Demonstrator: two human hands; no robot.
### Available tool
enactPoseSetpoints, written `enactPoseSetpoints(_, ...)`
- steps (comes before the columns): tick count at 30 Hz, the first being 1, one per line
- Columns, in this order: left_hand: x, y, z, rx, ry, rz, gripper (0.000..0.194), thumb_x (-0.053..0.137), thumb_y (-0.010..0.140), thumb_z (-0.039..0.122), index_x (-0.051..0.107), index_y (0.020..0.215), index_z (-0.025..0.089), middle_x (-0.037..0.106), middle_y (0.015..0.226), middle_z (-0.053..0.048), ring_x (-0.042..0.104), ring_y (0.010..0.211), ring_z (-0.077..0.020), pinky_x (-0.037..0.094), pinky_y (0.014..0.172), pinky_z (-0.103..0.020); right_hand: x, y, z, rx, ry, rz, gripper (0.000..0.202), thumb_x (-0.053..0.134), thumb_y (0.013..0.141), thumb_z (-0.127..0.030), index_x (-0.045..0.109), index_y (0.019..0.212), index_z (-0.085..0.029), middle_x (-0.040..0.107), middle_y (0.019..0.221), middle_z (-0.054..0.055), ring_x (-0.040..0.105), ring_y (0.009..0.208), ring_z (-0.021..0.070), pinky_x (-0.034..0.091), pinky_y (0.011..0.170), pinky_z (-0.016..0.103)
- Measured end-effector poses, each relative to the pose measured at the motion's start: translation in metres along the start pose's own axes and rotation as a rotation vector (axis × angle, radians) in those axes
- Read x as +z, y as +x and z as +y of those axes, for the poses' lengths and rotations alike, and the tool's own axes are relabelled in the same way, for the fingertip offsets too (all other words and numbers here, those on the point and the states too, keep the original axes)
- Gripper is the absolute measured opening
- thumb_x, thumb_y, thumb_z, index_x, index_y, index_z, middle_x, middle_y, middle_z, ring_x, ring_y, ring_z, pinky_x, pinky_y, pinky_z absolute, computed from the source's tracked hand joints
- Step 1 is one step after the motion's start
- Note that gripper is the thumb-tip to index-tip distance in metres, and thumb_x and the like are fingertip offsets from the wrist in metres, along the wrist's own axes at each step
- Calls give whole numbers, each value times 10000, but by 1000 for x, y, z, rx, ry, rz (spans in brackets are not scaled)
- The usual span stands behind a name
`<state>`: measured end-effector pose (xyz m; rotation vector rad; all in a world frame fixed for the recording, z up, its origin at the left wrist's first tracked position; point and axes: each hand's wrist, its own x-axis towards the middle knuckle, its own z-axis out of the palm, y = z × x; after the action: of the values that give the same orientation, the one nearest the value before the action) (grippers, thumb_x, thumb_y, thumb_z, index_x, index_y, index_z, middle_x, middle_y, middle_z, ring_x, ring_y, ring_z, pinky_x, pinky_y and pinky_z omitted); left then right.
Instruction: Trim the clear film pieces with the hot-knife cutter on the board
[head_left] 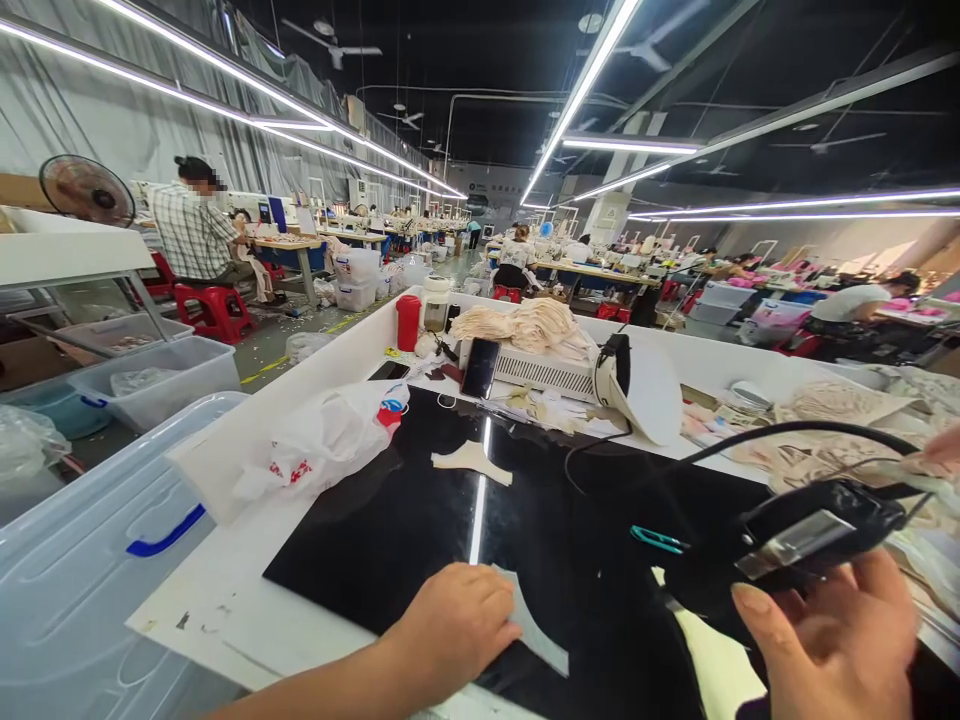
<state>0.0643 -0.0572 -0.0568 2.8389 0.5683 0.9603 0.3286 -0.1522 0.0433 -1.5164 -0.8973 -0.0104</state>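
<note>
My left hand (459, 625), fingers curled, rests on the near part of a black glossy board (360, 530) and covers one end of a curved grey cut piece (534, 625). My right hand (840, 640) is closed around a black boxy device (832, 530) with a shiny metal plate and a cable. Its thumb shows at the left; the other fingers are partly hidden behind the device. Below the device lies a pale yellow cut piece (716, 660). Teal thread snips (658, 540) lie on the board left of it. A cream curved piece (472, 462) lies farther back.
Part of another hand (943, 450) shows at the right edge. A white plastic bag (322, 440), a phone (480, 368), stacked cream pieces (525, 325) and a white lamp-like cone (652, 390) surround the board. A lidded bin (90, 560) stands left. Several people sit beyond.
</note>
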Motion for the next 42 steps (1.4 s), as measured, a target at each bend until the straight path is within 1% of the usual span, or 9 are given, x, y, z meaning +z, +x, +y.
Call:
enactPoseSetpoints(2,0,0,0,0,2,-7,281,452,1075,364,655,1016,178,751,966,-37,732,964,-170,598,909,-309,4,10,-9,88,108,-52,805,784,703,-604,510,1416,-350,619,1360,116,613,1228,402,448,1057,627)
enactPoseSetpoints(4,-1,1,0,9,3,-9,280,447,1077,352,659,1014,179,754,967,-40,733,964,-171,598,905,-309,9,15,-16,157,227,-55,710,789,699,-608,584,1326,-343,712,1153,106,713,1011,358,513,963,623)
enactPoseSetpoints(6,-3,2,1,27,9,-11,266,445,1078,320,660,1014,177,756,975,-45,734,973,-175,601,893,-311,15,17,-19,171,298,-43,649,810,694,-585,619,1264,-342,725,955,68,728,776,299,570,821,581)
enactPoseSetpoints(8,-5,2,2,44,17,-16,251,445,1076,290,657,1010,172,758,992,-50,734,990,-178,603,882,-315,24,15,-20,119,318,-49,606,825,703,-546,629,1238,-339,709,902,39,700,683,252,578,751,525)
enactPoseSetpoints(13,-12,4,3,58,5,-29,218,472,1070,276,648,1029,154,760,1042,-57,722,1053,-177,594,916,-324,49,-2,-27,-49,479,-216,627,826,770,-377,546,1329,-330,665,878,-7,648,712,184,572,707,396)
enactPoseSetpoints(18,-19,6,6,68,25,-36,230,453,1077,260,654,1055,151,763,1077,-52,719,1065,-168,587,936,-316,78,-22,-40,-57,638,-297,574,784,835,-332,504,1336,-330,646,906,-12,641,703,159,577,654,353)
enactPoseSetpoints(23,-22,8,7,78,28,-34,226,458,1072,239,654,1008,148,763,1077,-46,722,1062,-169,592,933,-316,103,-34,-45,-43,686,-212,539,738,862,-380,486,1336,-333,608,835,-45,600,632,132,551,621,335)
enactPoseSetpoints(27,-24,8,8,61,18,-55,186,480,1060,224,650,1026,154,761,1093,-53,719,1080,-167,589,946,-315,115,-40,-43,-49,660,-181,556,718,877,-377,464,1369,-335,606,834,-43,594,626,133,548,631,349)
enactPoseSetpoints(42,-30,10,9,40,-27,-91,152,503,1049,233,624,1004,154,752,1116,-67,707,1113,-191,595,921,-326,125,-41,-39,-70,647,-118,539,700,894,-344,470,1382,-336,611,855,-44,614,633,129,549,644,340)
